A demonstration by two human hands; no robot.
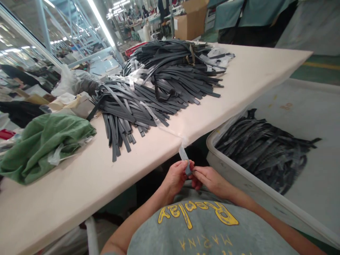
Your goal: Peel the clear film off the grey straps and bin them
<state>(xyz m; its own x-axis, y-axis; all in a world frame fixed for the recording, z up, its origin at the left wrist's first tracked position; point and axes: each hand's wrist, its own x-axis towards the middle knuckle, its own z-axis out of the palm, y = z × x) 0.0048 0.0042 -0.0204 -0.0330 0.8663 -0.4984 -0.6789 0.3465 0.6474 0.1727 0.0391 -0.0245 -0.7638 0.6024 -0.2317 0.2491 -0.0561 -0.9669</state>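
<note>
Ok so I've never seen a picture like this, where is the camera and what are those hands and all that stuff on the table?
No machine here: the camera sits on a person's head and looks down, so the grey shirt at the bottom is their own. Their left hand and right hand pinch one short grey strip between them, just below the table edge. On the table lie heaps of dark strips and a green cloth. A pale bin on the right holds more strips.

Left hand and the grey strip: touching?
Touching. Head view: left hand pinches the lower end of the grey strip; right hand fingertips meet it from the other side.
</note>
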